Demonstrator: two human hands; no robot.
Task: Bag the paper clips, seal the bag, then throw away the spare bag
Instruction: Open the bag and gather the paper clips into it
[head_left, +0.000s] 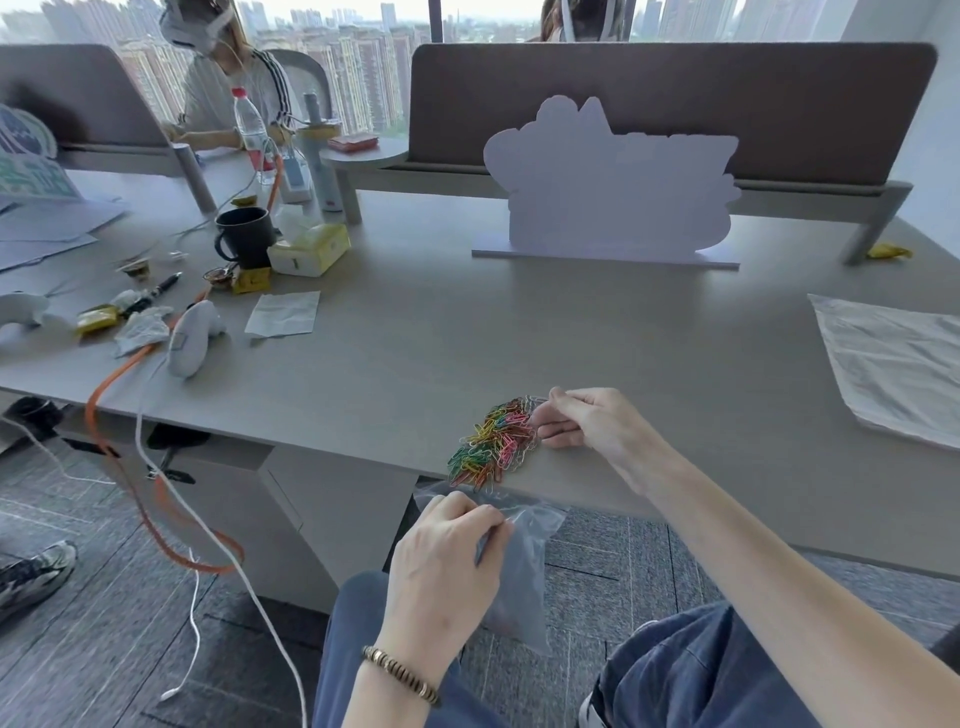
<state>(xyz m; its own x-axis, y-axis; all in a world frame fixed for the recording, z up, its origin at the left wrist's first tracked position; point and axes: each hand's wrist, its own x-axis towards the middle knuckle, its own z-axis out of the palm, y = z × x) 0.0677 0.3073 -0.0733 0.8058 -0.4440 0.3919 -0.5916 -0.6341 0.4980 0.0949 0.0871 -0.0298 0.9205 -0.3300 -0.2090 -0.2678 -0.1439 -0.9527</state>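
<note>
A heap of coloured paper clips (493, 444) lies at the front edge of the grey desk (519, 338). Just below that edge hangs a clear plastic bag (524, 571), its mouth under the heap; my left hand (447, 566) pinches its upper rim. My right hand (587, 421) rests on the desk against the right side of the heap, fingers curled and touching the clips, thumb and forefinger pinched near the heap's top. A flat clear bag (283, 313) lies on the desk to the left.
A white cut-out board (613, 182) stands at the back of the desk. A white cloth bag (904, 364) lies at the right. On the left are a black mug (247, 236), a tissue pack (309, 249), a white controller (192, 338) and cables. A person sits beyond the divider.
</note>
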